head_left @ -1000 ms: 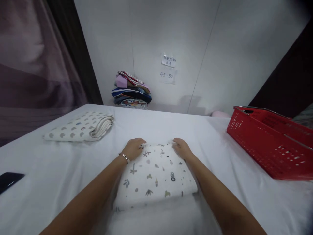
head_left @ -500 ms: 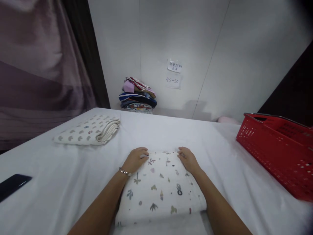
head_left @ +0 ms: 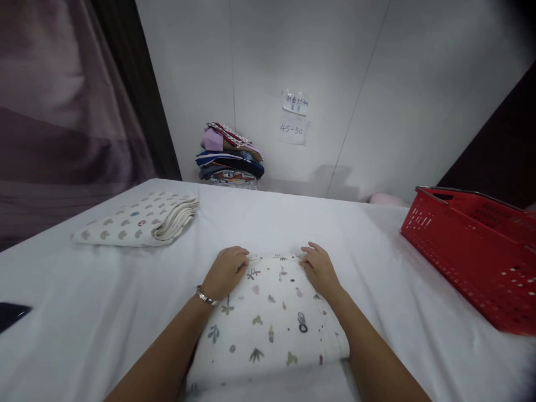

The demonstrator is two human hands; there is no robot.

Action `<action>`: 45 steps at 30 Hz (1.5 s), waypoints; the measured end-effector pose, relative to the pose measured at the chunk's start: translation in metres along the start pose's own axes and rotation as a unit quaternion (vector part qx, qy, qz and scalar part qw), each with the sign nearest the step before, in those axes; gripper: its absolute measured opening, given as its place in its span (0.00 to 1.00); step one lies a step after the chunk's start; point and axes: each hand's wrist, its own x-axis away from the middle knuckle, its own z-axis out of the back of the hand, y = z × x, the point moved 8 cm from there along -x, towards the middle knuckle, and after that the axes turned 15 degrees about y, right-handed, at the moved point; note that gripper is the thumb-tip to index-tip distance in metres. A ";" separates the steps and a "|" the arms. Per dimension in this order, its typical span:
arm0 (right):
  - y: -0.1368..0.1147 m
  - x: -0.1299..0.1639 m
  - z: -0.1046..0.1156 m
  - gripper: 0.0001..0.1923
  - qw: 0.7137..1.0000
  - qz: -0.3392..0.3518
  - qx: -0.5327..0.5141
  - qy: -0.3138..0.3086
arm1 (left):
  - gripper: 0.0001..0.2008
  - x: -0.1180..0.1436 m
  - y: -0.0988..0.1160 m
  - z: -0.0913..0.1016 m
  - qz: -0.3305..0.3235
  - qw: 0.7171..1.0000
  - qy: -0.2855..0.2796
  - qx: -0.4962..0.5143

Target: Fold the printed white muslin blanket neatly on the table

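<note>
A folded white cloth with small printed plants and shapes lies flat in front of me. My left hand is closed at its far left corner, fingers curled over the edge, with a metal bracelet at the wrist. At the far right corner, my right hand pinches the cloth's edge, one finger sticking out past it. Both forearms run along the cloth's sides. What lies under the fingertips is partly hidden.
Another folded cloth with grey spots lies at the left on the white-covered table. A dark phone-like object is at the left edge. At the right stands a red basket. Beyond the far edge rises a pile of folded fabrics.
The view has shifted slightly, so most things sit a little further left and up. Both hands stay at the cloth's far corners; a finger of the right hand has lifted a little.
</note>
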 end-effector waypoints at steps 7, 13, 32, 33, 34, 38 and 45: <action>0.000 -0.001 -0.002 0.08 1.000 -0.007 -0.007 -0.013 | 0.07 0.001 0.000 0.000 0.011 1.000 -0.018 0.000; 0.000 0.001 -0.006 0.09 1.000 0.009 0.008 -0.018 | 0.06 0.005 -0.007 -0.007 0.043 0.998 -0.035 0.015; 0.004 0.000 -0.006 0.10 0.999 -0.023 0.017 -0.013 | 0.05 0.002 -0.011 -0.015 0.050 0.998 -0.036 0.018; 0.004 -0.001 -0.006 0.10 0.999 -0.026 0.017 -0.016 | 0.05 0.003 -0.013 -0.016 0.055 0.998 -0.038 0.017; 0.005 -0.001 -0.007 0.10 0.999 -0.029 0.017 -0.018 | 0.05 0.003 -0.014 -0.017 0.061 0.997 -0.040 0.015; 0.009 -0.004 -0.009 0.11 0.998 -0.054 0.012 -0.028 | 0.04 0.003 -0.020 -0.019 0.083 0.996 -0.045 -0.001; 0.026 -0.009 -0.012 0.09 0.994 -0.082 0.027 -0.060 | 0.05 0.002 -0.021 -0.019 0.101 0.994 -0.045 0.016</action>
